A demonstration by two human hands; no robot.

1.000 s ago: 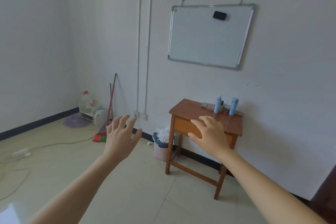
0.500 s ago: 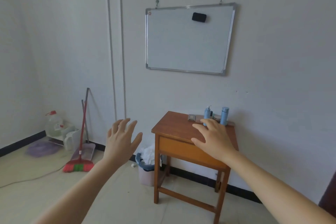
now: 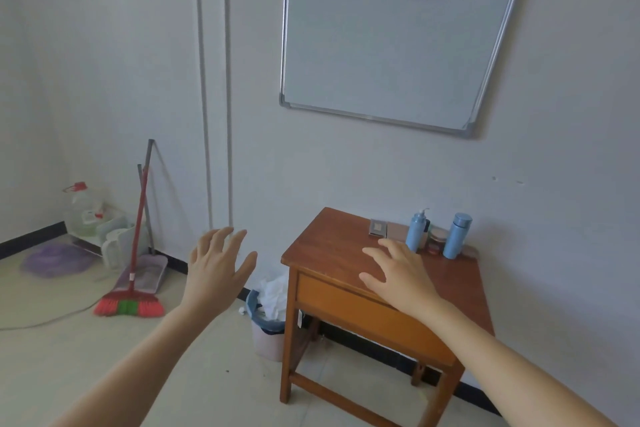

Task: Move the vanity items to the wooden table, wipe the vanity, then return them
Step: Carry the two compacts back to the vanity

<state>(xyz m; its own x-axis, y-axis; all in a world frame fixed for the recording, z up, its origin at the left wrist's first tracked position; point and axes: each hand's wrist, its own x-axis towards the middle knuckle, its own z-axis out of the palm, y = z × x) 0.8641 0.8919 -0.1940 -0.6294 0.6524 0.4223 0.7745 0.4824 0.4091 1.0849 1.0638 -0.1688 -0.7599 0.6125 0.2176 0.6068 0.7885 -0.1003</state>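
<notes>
Left hand (image 3: 216,270) and right hand (image 3: 398,276), both empty with fingers spread, reach toward the table (image 3: 332,246), where pump bottle (image 3: 415,230), jar (image 3: 436,241) and flask (image 3: 457,236) stand by the wall: probably the return step, next requiring a grasp on one item.

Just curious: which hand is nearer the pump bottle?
Right. The right hand is raised just short of the pump bottle; the left hand is off to its left, clear of the table.
</notes>
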